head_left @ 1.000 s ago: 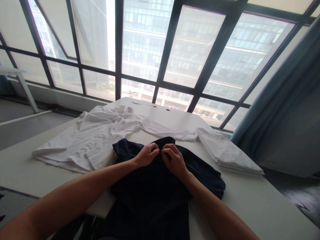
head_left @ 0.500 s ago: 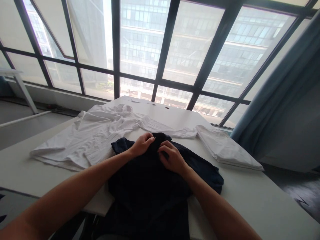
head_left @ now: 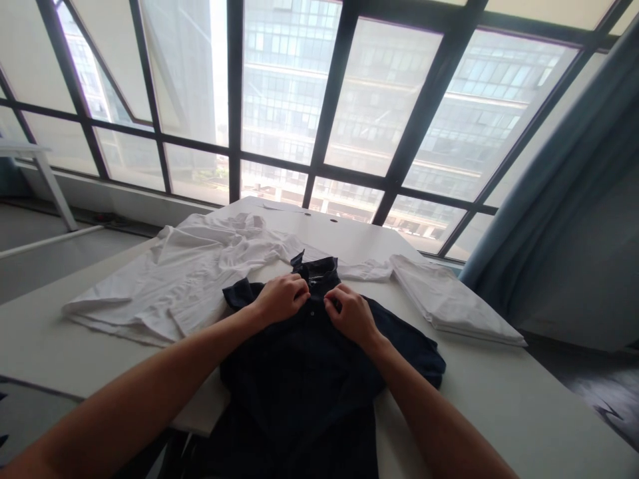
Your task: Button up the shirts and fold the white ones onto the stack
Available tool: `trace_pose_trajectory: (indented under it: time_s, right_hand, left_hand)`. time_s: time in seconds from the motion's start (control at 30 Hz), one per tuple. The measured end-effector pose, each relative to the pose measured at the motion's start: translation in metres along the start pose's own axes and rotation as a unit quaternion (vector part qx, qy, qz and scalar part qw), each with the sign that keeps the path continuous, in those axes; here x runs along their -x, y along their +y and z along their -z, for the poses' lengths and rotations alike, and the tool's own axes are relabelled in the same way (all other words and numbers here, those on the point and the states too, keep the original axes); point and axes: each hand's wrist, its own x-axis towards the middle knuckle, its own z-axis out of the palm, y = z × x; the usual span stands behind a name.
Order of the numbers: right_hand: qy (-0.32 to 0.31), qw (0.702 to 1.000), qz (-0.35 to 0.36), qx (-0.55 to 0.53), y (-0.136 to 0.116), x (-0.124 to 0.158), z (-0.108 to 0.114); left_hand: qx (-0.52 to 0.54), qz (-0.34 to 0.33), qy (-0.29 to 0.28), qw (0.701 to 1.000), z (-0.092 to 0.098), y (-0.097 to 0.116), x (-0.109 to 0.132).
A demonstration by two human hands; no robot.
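Observation:
A dark navy shirt (head_left: 299, 379) lies front up on the white table, its lower part hanging over the near edge. Its collar (head_left: 322, 267) stands up at the far end, one tip poking upward on the left. My left hand (head_left: 283, 297) is closed on the shirt's front just below the collar, thumb and fingers pinched together. On the other side of the front opening, my right hand (head_left: 352, 313) pinches the cloth too. A small pale button (head_left: 312, 313) shows between the two hands.
A crumpled white shirt (head_left: 200, 273) spreads over the table's left side. Folded white cloth (head_left: 454, 303) lies at the right. The white table (head_left: 499, 399) reaches toward the windows, and a blue-grey curtain (head_left: 554, 179) hangs at the right.
The collar, bunched and folded over between my hands before, now stands open at the far end. Both hands have come slightly lower onto the shirt's front, and a button has come into sight.

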Motion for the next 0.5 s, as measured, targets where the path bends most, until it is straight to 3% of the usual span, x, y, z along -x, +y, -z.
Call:
trace_pose_trajectory:
  time_s: [0.17,0.37,0.5]
  right_hand:
    - [-0.087,0.996,-0.027,-0.005,-0.017,0.003,-0.011]
    - [-0.136,0.987,-0.071,0.050,-0.016,0.002,-0.024]
    - [-0.150,0.985,-0.078,0.048,-0.018,0.000,-0.017]
  left_hand:
    - [0.033,0.034,-0.102,0.994,-0.015,0.000,0.005]
    - [-0.020,0.139,-0.095,0.986,-0.023,-0.008,-0.002]
    - [-0.058,0.133,-0.129,0.981,-0.024,-0.010,-0.006]
